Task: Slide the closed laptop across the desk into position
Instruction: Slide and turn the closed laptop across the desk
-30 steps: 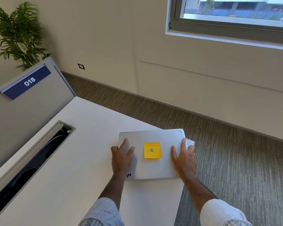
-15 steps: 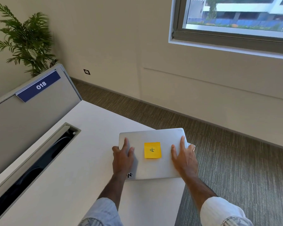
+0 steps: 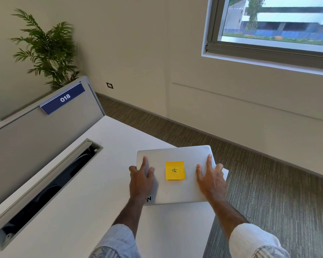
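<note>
A closed silver laptop [image 3: 177, 190] lies at the far right corner of the white desk [image 3: 86, 211], its far right corner jutting past the desk edge. A yellow sticky note [image 3: 175, 170] is stuck on the middle of its lid. My left hand [image 3: 141, 178] rests flat on the lid's left side, thumb wrapped over the left edge. My right hand [image 3: 211, 177] lies flat on the lid's right side, fingers spread, the outer fingers curling over the right edge.
An open cable trough [image 3: 45, 189] runs along the desk's left side below a grey partition [image 3: 35, 136] with a blue "018" label [image 3: 62, 99]. A potted palm [image 3: 47, 51] stands behind it. Carpeted floor [image 3: 268, 192] drops away to the right; a window [image 3: 276, 21] is above.
The laptop and both hands keep nearly the same place on the desk corner. The view has tilted up a little, showing more of the window and plant.
</note>
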